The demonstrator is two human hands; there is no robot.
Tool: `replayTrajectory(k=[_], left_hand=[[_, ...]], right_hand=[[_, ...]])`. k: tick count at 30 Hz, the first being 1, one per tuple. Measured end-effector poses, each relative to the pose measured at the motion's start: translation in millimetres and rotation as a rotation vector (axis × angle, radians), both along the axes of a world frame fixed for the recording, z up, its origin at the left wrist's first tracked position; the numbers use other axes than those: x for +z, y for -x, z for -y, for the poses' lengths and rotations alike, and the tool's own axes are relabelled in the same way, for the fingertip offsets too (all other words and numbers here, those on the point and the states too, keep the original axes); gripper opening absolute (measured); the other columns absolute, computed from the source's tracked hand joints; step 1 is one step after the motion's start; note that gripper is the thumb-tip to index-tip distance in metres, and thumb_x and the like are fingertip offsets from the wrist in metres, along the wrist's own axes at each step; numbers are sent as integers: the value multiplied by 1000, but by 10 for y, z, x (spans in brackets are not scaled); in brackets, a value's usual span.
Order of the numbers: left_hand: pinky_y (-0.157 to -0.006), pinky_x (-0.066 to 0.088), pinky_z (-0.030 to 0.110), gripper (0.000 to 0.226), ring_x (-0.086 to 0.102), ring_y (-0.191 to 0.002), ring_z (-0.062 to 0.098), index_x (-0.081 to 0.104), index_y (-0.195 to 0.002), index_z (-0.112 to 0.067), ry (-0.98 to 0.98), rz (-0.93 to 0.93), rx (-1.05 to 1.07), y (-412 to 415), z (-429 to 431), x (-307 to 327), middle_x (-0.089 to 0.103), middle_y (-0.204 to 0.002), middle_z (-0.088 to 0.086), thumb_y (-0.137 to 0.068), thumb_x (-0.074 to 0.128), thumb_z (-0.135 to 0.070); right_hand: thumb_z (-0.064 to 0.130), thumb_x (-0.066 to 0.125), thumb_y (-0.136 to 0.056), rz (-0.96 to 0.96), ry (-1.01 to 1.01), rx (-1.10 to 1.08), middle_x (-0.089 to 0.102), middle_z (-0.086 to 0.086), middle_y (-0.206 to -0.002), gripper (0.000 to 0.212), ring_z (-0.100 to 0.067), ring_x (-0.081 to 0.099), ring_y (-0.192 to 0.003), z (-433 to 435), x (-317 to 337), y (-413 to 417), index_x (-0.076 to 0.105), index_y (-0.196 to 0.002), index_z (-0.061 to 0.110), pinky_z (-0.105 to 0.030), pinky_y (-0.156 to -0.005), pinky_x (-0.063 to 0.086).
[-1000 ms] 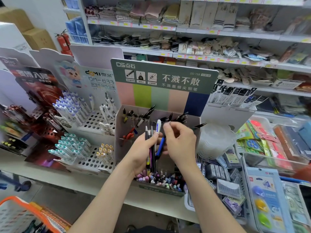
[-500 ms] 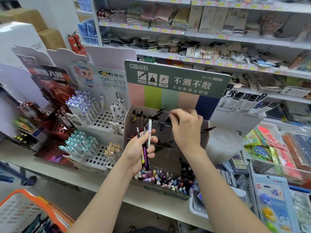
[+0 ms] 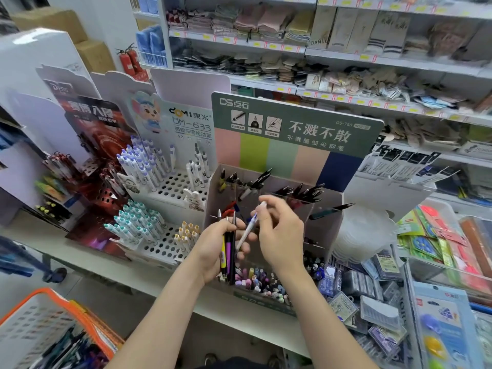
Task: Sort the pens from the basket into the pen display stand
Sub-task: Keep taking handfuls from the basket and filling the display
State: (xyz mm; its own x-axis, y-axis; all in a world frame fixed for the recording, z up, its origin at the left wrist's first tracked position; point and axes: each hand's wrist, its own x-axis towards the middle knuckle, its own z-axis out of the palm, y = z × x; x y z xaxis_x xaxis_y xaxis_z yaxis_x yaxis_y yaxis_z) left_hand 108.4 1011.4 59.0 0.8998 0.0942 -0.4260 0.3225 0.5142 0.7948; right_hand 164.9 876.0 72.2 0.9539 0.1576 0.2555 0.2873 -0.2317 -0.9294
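Pen, white and blue, long axis slanted with its upper end up and to the right, pinched at that end by the right hand, lower end against the left hand, which grips a bundle of pens upright, both hands raised before the display stand on the counter.

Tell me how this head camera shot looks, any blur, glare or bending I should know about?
Head view: soft, even light, no hard shadows or glare; the wide lens bows the shelves toward the edges; the goods at upper right look smeared; the left hand, its pens and the right hand pinching a white pen are fairly sharp.
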Motion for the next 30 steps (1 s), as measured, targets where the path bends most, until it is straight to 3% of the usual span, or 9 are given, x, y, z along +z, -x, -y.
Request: replayTrajectory(k=[4, 7, 10, 13, 16, 21, 24, 27, 30], left_hand=[[-55, 59, 36, 30, 66, -62, 28, 61, -117, -2, -53, -45, 83, 18, -87, -58, 72, -88, 22, -111, 33, -10], [-46, 41, 26, 36, 45, -48, 16, 63, -129, -5, -79, -82, 133, 37, -158, -163, 62, -76, 9, -111, 33, -12], [-43, 25, 21, 37, 28, -43, 11, 63, -127, -6, -23, -99, 184, 60, -219, -218, 53, -71, 4, -107, 32, -10], [-41, 19, 20, 25, 24, -42, 10, 55, -113, -7, 0, -110, 266, 84, -263, -221, 53, -67, 3, -100, 34, -6], [-40, 21, 21, 14, 26, -42, 11, 44, -101, -14, 43, -87, 304, 84, -275, -214, 53, -68, 4, -97, 36, -4], [-54, 39, 30, 17, 46, -57, 21, 54, -112, -10, 7, 36, 187, 80, -170, -166, 59, -77, 9, -109, 37, -8], [-62, 47, 34, 21, 52, -64, 21, 57, -123, -10, -35, 91, 131, 35, -56, -120, 61, -82, 10, -114, 39, -15], [-55, 37, 28, 24, 41, -58, 15, 57, -129, -12, -43, 110, 62, -34, 49, -75, 56, -80, 6, -115, 39, -19], [-45, 25, 23, 23, 28, -52, 11, 58, -123, -13, -15, 78, 12, -97, 130, -79, 52, -74, 2, -114, 38, -18]], right_hand=[[13, 50, -113, 178, -204, -223, 72, 1, -92, 18, -14, 72, -81, -10, 157, -19, 63, -127, 15, -25, -71, 56], [9, 52, -113, 333, -186, -239, 69, -7, -104, 18, -13, 73, -91, -27, 169, -91, 63, -127, 9, -28, -80, 56], [8, 52, -113, 366, -150, -194, 66, -7, -107, 19, -19, 75, -95, -60, 83, -130, 65, -127, 7, -38, -81, 59], [9, 53, -112, 378, -119, -122, 67, -4, -106, 20, -24, 75, -95, -87, -2, -100, 65, -128, 9, -41, -79, 59], [5, 53, -111, 400, -78, -59, 68, -8, -104, 20, -18, 73, -94, -123, -58, 19, 66, -126, 7, -33, -78, 59], [10, 42, -115, 447, -100, -170, 58, -9, -107, 21, -25, 67, -87, -53, -74, 33, 59, -127, 10, -42, -72, 57], [4, 42, -113, 496, -79, -259, 57, -8, -108, 22, -31, 62, -84, 67, 8, -18, 59, -126, 7, -35, -76, 53], [-1, 42, -112, 523, -42, -368, 57, -9, -110, 22, -33, 60, -84, 238, 25, -51, 61, -123, 0, -27, -82, 49], [6, 41, -114, 520, -41, -405, 57, -3, -112, 20, -34, 62, -85, 393, -61, -81, 59, -125, 8, -47, -75, 54]])
